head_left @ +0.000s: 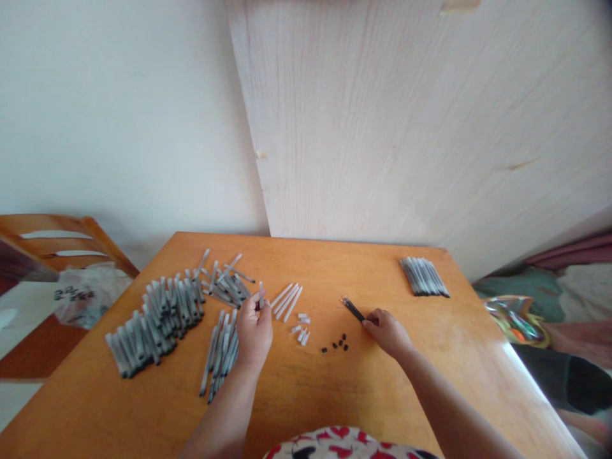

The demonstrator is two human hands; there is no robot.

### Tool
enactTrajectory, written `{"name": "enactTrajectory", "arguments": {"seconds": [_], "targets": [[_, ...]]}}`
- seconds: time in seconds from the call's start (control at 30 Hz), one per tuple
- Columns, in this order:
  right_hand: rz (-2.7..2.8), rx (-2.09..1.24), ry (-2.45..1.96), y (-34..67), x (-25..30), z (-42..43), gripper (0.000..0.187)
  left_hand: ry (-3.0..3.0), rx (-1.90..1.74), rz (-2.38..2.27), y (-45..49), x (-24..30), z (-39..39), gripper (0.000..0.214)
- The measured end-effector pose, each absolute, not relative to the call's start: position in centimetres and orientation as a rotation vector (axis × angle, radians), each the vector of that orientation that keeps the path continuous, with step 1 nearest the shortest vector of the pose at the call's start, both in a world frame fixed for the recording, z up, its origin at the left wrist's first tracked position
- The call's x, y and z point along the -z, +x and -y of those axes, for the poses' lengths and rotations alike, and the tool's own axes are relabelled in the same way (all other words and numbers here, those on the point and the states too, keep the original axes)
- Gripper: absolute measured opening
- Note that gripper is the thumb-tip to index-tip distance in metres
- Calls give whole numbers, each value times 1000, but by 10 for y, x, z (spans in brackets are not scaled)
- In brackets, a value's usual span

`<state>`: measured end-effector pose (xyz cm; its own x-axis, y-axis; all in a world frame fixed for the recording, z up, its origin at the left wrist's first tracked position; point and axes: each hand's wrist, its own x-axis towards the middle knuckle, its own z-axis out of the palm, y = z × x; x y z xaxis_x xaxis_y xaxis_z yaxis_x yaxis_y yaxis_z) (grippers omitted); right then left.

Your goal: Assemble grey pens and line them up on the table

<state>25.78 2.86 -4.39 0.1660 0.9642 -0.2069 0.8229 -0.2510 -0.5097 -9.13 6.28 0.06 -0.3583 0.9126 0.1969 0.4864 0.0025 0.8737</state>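
My left hand (255, 328) is closed on a pen (261, 293), whose pale end sticks up past the fingertips; the rest is hidden by the fingers. On the table's right side, my right hand (388, 333) pinches a small bundle of dark pen refills (352, 308) by their near ends, their tips pointing away to the left. Between the hands lie several white pen barrels (288, 302) side by side. Nearer me are several clear pen caps (303, 335) and several small black end plugs (335, 345).
Capped pens (162, 312) lie in a large heap at the left, with smaller groups (218, 354) beside my left forearm. A neat row of pens (424, 276) sits at the far right. A chair (62, 242) holds a plastic bag (88, 293). Another person's arm (578, 341) shows at the right edge.
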Motion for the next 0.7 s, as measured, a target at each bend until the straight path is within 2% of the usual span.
{"name": "enactTrajectory", "arguments": {"seconds": [0.4,0.57,0.7], "targets": [[1773,-716,-2171,262,45,-28,16,1833,-1408,-1912,-86,-35,-54,26],[1649,-751,-2129,262,33,-25,18,1737,-1272,-1819,-80,-37,-48,25],[1545,-798,-1935,250,13,-26,21,1768,-1215,-1691,-69,-34,-44,25]]}}
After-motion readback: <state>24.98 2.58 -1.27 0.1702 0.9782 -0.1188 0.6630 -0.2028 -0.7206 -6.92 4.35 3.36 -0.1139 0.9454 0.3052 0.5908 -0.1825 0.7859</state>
